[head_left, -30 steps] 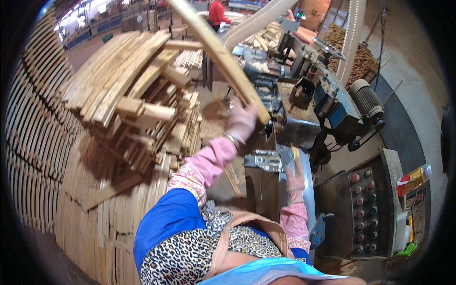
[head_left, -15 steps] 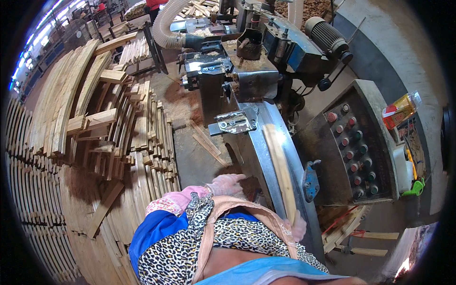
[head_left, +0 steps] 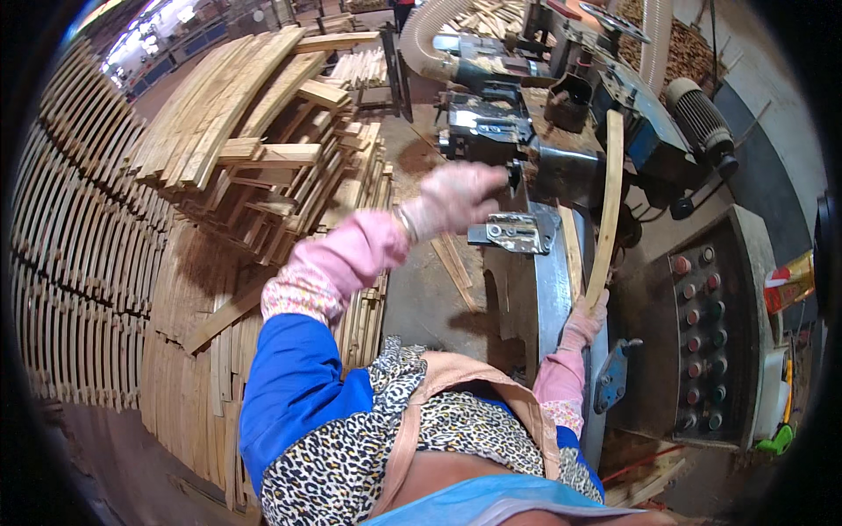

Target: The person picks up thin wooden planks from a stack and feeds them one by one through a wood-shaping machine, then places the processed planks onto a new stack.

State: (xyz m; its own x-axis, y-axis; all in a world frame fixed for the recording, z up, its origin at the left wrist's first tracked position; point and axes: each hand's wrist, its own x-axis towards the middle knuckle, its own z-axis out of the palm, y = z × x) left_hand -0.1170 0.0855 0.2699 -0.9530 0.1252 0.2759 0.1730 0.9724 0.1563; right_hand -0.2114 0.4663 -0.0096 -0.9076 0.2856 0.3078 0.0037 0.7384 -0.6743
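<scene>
My right hand (head_left: pixel 584 323), in a pale glove, is closed round the near end of a curved wooden strip (head_left: pixel 607 210). The strip stands raised, its far end pointing up past the machine's housing. Beside it a second wooden strip (head_left: pixel 570 250) lies on the metal machine bed (head_left: pixel 550 294), its far end reaching toward the housing. My left hand (head_left: pixel 456 197), also gloved, is stretched out over the floor left of the bed, above and left of a metal guide block (head_left: pixel 513 233). Motion smears its fingers, and I see nothing held in it.
On the left stand stacked boards (head_left: pixel 228 105) and rows of curved strips (head_left: pixel 79 316). To the right are a control panel (head_left: pixel 702 342) with several buttons, a blue clamp (head_left: pixel 611 377) and a motor (head_left: pixel 699 114). A ribbed hose (head_left: pixel 427 39) hangs behind. Loose strips (head_left: pixel 454 272) lie on the floor.
My left hand has risen from near my waist toward the machine. My right hand has moved forward and now holds a strip raised. The whole scene has shifted rightward in the picture.
</scene>
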